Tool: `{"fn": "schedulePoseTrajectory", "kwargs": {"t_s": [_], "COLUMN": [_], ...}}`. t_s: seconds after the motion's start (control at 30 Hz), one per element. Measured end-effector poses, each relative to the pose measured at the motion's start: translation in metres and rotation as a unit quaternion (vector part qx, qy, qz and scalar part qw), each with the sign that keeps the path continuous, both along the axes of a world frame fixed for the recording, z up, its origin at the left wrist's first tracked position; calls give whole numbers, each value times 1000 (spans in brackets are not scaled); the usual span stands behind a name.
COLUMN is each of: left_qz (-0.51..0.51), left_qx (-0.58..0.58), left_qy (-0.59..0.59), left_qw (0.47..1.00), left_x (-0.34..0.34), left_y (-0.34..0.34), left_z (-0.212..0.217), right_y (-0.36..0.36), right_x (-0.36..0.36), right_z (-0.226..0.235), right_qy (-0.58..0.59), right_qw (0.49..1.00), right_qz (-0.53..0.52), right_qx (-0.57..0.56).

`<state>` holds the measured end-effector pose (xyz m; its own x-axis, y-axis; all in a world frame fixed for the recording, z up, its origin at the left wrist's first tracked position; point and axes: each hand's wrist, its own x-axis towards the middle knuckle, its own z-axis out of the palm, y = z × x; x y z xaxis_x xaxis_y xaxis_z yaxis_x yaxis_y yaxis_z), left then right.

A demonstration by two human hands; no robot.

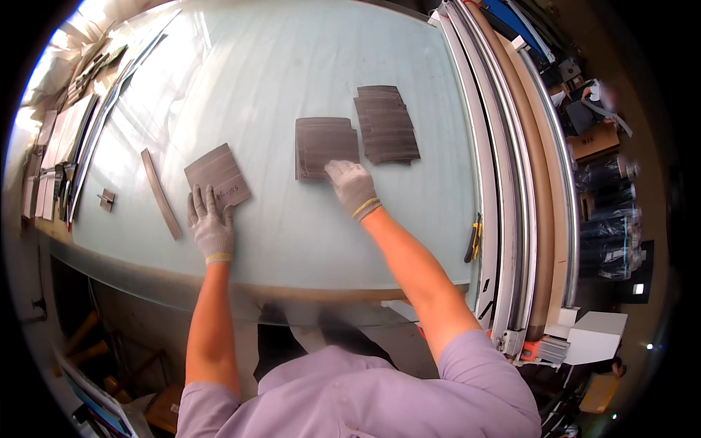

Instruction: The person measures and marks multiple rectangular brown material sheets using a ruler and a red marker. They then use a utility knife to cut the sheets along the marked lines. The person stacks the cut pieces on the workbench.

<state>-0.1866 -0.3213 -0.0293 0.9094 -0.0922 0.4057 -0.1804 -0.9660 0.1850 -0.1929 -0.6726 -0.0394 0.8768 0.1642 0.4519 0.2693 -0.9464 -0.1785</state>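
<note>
My left hand [211, 225], in a pale grey knit glove, lies with its fingers spread over the near edge of a dark brown, wood-grained square piece [219, 169]. Faint handwriting shows on that piece next to my thumb. Farther right, my gloved right hand [352, 186] is closed, its fingers bent together over the near right corner of a pile of similar brown square pieces [321, 140]. How many pieces those fingers pinch is hidden. A second, unevenly stacked pile of brown pieces [387, 125] lies just beyond, to the right.
A narrow brown strip [160, 193] and a small offcut [107, 199] lie left on the glass-like tabletop [292, 248]. Long strips [69, 153] crowd its left edge. Yellow-and-black pliers [473, 238] rest by the rails and roll [537, 182] at right. A person [591, 109] is beyond.
</note>
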Motion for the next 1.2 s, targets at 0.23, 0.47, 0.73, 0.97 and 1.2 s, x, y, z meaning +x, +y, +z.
{"fn": "schedulePoseTrajectory", "kwargs": {"t_s": [0.23,0.47,0.73,0.97,1.2], "left_qz": [-65,50,23,141,64], "left_qx": [-653,-677,-662,-755,-714], "left_qy": [374,515,505,494,477], "left_qw": [656,524,553,407,509], "left_x": [-68,-92,-98,-90,-100], "left_y": [-72,-73,-69,-69,-75], "left_z": [7,-5,-6,17,5], "right_y": [27,50,-10,13,15], "right_x": [-81,-90,7,-86,-41], "right_z": [23,36,15,35,46], "right_qy": [-63,61,45,12,53], "right_qw": [991,960,999,980,989], "right_qz": [49,147,12,101,59], "right_qx": [110,231,0,171,128]}}
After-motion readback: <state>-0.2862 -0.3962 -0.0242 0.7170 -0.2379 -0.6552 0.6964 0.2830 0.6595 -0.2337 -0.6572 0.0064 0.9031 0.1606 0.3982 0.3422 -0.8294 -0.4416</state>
